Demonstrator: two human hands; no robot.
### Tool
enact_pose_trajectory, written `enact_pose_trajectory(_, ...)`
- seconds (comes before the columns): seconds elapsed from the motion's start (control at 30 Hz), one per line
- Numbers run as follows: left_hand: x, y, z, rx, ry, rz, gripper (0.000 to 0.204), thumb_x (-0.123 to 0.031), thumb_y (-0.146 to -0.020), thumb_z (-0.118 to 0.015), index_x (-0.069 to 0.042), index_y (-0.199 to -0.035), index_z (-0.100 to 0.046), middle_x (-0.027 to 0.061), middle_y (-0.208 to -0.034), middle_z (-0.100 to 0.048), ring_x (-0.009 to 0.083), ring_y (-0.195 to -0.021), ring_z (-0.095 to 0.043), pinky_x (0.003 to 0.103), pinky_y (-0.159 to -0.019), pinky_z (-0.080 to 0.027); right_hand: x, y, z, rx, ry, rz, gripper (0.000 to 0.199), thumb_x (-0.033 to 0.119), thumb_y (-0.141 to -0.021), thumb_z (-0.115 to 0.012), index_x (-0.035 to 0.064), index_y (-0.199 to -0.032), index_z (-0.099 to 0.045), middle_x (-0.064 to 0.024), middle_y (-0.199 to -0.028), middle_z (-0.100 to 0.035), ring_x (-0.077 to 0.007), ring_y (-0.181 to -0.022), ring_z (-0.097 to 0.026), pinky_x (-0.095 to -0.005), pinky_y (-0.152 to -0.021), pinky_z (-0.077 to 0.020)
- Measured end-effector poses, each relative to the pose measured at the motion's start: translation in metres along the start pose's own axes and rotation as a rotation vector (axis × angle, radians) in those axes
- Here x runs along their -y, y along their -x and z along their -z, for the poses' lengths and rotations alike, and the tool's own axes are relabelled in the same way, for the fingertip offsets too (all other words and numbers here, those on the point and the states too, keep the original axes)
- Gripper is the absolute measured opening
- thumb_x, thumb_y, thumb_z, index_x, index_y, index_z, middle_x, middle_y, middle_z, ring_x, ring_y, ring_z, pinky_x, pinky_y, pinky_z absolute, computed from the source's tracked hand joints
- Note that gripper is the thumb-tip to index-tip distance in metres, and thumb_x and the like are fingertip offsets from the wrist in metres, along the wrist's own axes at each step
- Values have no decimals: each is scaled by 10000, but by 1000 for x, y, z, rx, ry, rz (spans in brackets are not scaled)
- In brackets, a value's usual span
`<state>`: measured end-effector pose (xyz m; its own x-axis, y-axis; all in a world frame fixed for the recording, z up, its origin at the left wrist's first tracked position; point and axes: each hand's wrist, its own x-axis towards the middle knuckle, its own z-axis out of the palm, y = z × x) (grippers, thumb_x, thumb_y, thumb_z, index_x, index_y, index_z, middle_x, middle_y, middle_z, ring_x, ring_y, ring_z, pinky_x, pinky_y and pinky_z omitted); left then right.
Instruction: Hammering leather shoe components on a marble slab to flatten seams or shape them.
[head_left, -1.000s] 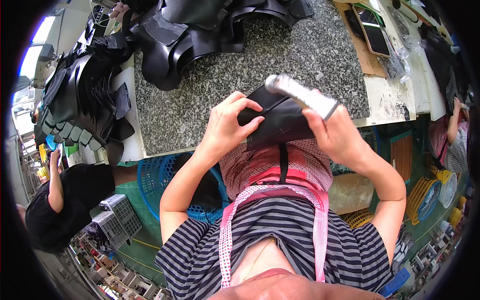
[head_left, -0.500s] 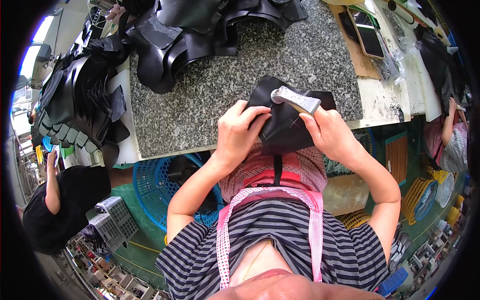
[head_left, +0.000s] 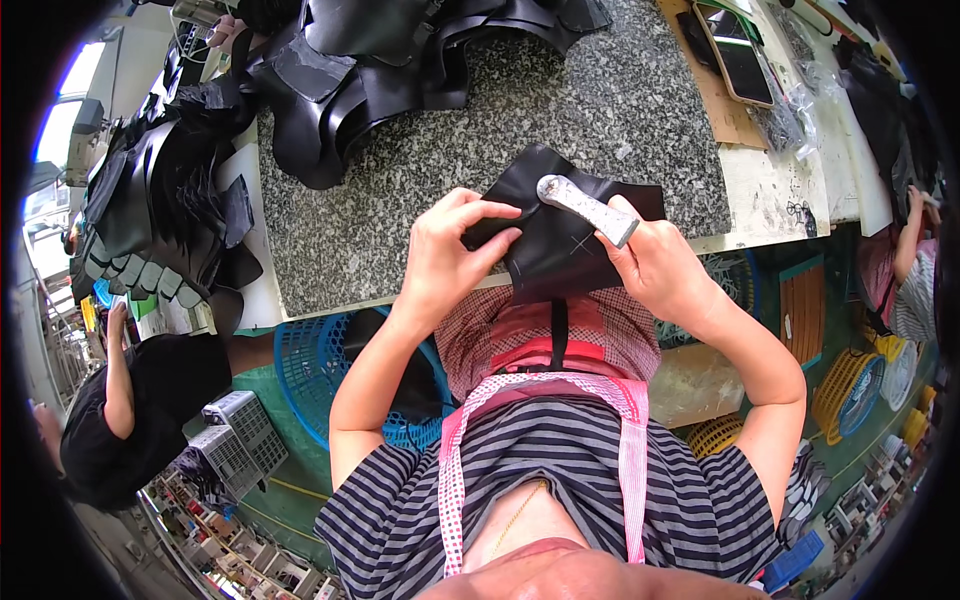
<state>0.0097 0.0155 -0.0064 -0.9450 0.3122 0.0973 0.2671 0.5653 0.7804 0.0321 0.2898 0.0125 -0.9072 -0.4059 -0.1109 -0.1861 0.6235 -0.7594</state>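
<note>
A black leather-like piece (head_left: 555, 245) with a thin pale cross mark lies at the front edge of the speckled stone slab (head_left: 400, 220), its near part hanging over the edge. My left hand (head_left: 450, 250) has thumb and forefinger on the piece's left part, where the material is lifted and folded. In my right hand (head_left: 660, 265) is a silver metal hammer (head_left: 590, 210); its round face rests on or just above the piece, and its flat flared end points towards me. The handle is hidden in my fingers.
Black cut pieces (head_left: 370, 60) are heaped at the slab's far left, with another stack (head_left: 150, 190) beyond the left edge. A phone (head_left: 740, 60) lies at the far right. Below stand a blue basket (head_left: 310, 375) and grey crates (head_left: 245, 430). A person in black (head_left: 140, 410) is at left.
My left hand has shifted left, drawing the left part of the black piece outwards into a fold. The hammer has turned and moved slightly left and down.
</note>
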Motion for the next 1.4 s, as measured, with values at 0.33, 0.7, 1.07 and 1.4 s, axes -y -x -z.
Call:
enact_pose_trajectory(0.33,-3,-1,0,-26,-6,70,221,-70,-801,-883,-106,-1014,-832,0,-890,-680,67,-725,-607,235,-601,-462,-2,0,1,13,-7,2,221,176,-1058,-572,4,-1161,-477,-261,-764,-656,-488,-784,-669,-568,-659,-501)
enact_pose_trajectory(0.7,-8,-6,4,38,-56,135,232,-148,-790,-898,-89,-989,-794,-1,-870,-673,83,-653,-542,255,-600,-457,14,-5,16,37,-40,-33,223,202,-1077,-561,-6,-1131,-501,-265,-812,-671,-485,-805,-670,-551,-683,-502)
enact_pose_trajectory(1.07,-9,-12,8,115,-88,103,250,-165,-808,-873,-40,-992,-759,124,-934,-709,263,-819,-680,372,-759,-536,25,-3,16,19,31,59,235,222,-1071,-573,0,-1107,-507,-265,-776,-670,-492,-784,-671,-549,-650,-513)
enact_pose_trajectory(1.4,-4,-22,14,199,-104,30,266,-164,-807,-868,-31,-1002,-744,152,-925,-671,337,-882,-669,424,-804,-529,24,-2,13,24,-8,55,216,199,-1056,-587,15,-1083,-478,-264,-739,-644,-492,-749,-665,-577,-642,-488)
